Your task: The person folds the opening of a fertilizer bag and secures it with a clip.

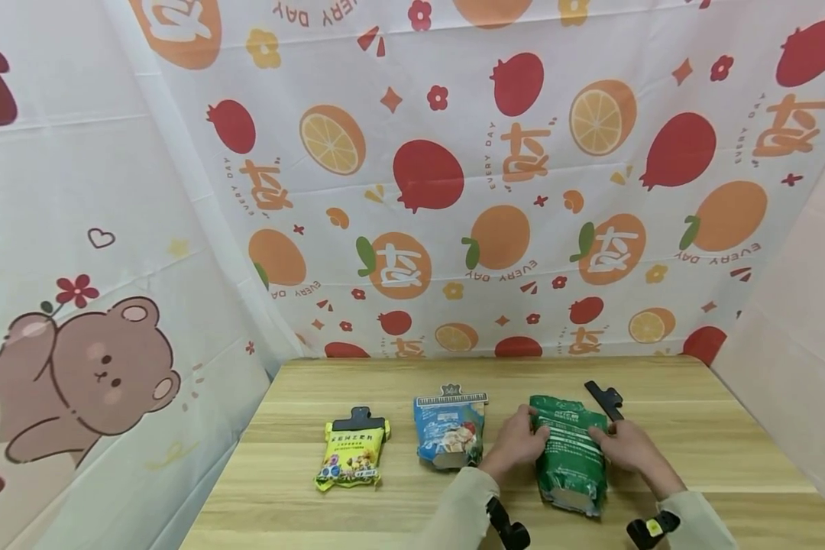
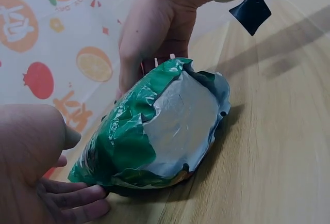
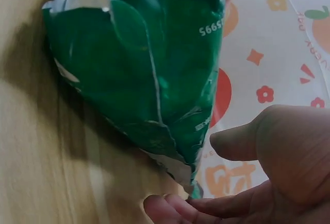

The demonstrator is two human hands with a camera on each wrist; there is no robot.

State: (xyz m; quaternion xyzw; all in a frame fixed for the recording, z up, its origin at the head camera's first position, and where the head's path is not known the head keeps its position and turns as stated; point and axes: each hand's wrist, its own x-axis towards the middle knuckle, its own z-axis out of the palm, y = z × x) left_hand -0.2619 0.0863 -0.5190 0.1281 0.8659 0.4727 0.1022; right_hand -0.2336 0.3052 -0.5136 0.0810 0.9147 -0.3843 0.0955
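Green bag (image 1: 572, 457) touches left hand (image 1: 520, 441) and right hand (image 1: 629, 445).

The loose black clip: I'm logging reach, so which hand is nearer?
Right. The right hand is by the near end of the clip; the left hand is farther off, across the green bag.

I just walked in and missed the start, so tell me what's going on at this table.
A person is holding a green bag near its upper end, left hand on one side, right hand on the other. No clip shows on that bag; a loose black clip lies just beyond the right hand. Further left, a blue bag and a yellow bag lie on the wooden table, each with a clip across its top.
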